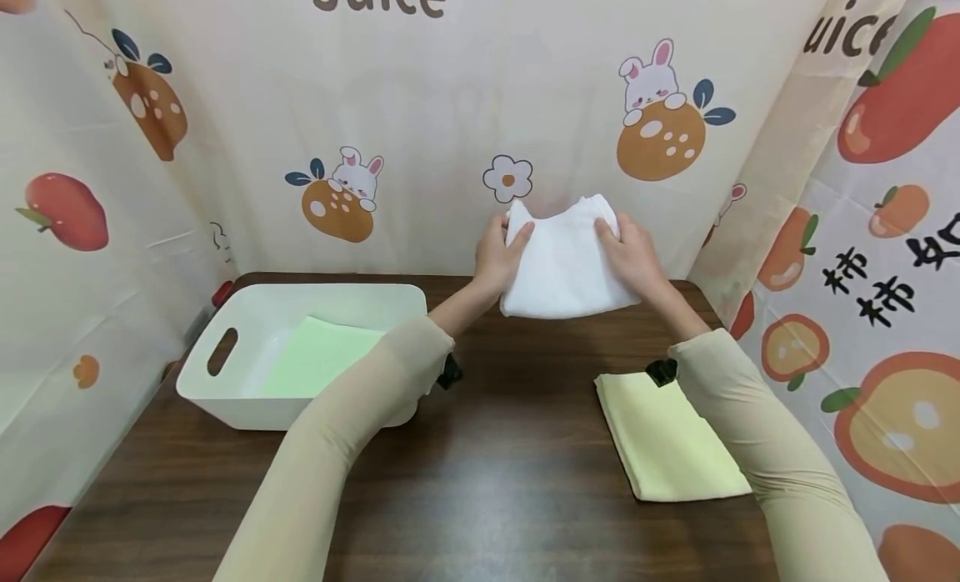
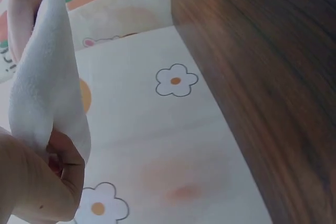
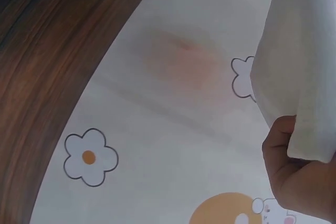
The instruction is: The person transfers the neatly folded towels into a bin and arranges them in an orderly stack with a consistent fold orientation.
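Observation:
A folded white towel (image 1: 566, 265) is held up above the back of the table, its top edge sagging between two raised corners. My left hand (image 1: 498, 257) grips its left side, thumb in front; in the left wrist view the curled fingers (image 2: 68, 174) show behind the white cloth (image 2: 50, 77). On the opposite side my right hand (image 1: 633, 253) pinches the towel likewise, and the right wrist view shows bent fingers (image 3: 281, 150) behind its edge (image 3: 315, 77). A folded yellow cloth (image 1: 675, 440) lies on the table near the right forearm.
To the left stands a white plastic basket (image 1: 262, 411) with handle holes, a light green cloth (image 1: 322, 357) lying inside. The dark wooden table (image 1: 495, 482) ends at a printed curtain (image 1: 465, 90) behind, with more curtain on both sides. A red object (image 1: 222, 293) sits behind the basket.

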`<state>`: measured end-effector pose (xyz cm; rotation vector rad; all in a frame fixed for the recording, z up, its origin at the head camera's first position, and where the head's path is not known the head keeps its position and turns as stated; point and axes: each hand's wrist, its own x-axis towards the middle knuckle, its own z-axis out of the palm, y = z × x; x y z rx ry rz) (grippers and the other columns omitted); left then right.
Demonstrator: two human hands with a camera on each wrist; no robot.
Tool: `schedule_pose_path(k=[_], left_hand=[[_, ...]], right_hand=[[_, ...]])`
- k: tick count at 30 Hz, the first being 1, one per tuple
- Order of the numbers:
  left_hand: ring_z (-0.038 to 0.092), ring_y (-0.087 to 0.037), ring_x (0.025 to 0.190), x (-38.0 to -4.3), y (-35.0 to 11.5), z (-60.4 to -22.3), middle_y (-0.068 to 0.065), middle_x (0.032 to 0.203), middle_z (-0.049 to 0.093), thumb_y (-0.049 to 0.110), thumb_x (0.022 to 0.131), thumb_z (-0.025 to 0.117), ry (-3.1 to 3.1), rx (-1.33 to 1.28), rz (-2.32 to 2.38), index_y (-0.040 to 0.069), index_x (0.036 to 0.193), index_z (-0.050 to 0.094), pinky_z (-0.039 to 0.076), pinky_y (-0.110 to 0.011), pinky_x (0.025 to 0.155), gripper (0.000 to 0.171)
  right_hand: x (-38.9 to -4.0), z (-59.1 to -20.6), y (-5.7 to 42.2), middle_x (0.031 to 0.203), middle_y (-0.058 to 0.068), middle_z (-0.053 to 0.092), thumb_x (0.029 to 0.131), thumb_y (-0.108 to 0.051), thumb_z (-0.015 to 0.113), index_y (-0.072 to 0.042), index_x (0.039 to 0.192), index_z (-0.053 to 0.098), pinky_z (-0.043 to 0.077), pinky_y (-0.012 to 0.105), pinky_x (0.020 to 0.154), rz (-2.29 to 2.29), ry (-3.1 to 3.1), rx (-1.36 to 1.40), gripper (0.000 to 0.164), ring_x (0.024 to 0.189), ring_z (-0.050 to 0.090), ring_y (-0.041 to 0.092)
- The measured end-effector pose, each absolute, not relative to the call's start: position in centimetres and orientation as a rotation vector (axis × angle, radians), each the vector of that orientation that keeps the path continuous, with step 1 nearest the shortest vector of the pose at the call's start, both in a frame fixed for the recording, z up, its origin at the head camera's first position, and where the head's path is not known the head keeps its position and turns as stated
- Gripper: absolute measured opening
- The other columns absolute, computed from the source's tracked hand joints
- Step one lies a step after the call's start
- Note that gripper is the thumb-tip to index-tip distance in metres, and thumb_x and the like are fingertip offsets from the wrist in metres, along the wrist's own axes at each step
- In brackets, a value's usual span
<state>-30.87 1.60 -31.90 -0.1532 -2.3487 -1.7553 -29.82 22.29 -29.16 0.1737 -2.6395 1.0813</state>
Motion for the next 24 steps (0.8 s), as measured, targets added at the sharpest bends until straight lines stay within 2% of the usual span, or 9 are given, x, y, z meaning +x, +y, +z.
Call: schedule_pose_path(k=[6,13,24], left_hand=[[0.056,-0.021,0.090,-30.5,1.4,-31.2,-0.014,0.107,0.060,0.033,0.106,0.056,-2.316,-0.211,-1.696,0.001,0.122,0.051,0.049,-0.031,0.074,0.037],[0.056,-0.023,0.091,-30.1,0.6,-30.6,-0.016,0.107,0.059,0.028,0.107,0.053,-2.303,-0.225,-1.659,0.002,0.122,0.047,0.049,-0.033,0.074,0.030],[0.055,-0.023,0.092,-29.7,-0.5,-30.4,-0.014,0.109,0.057,0.030,0.108,0.052,-2.321,-0.258,-1.637,0.004,0.127,0.046,0.048,-0.033,0.075,0.033]], right_hand=[[-29.5,-28.6,21.7,0.092,0.016,0.050,0.110,-0.038,0.036,0.005,0.122,0.050,0.042,0.034,0.063,1.123,-2.622,0.143,0.047,0.079,0.050,0.025],[-29.3,-28.2,21.2,0.091,0.016,0.051,0.110,-0.037,0.038,0.005,0.119,0.052,0.042,0.032,0.061,1.126,-2.581,0.149,0.045,0.077,0.050,0.023],[-28.9,-27.6,20.6,0.091,0.014,0.050,0.107,-0.044,0.042,0.002,0.116,0.053,0.043,0.030,0.059,1.196,-2.593,0.144,0.048,0.075,0.050,0.020]])
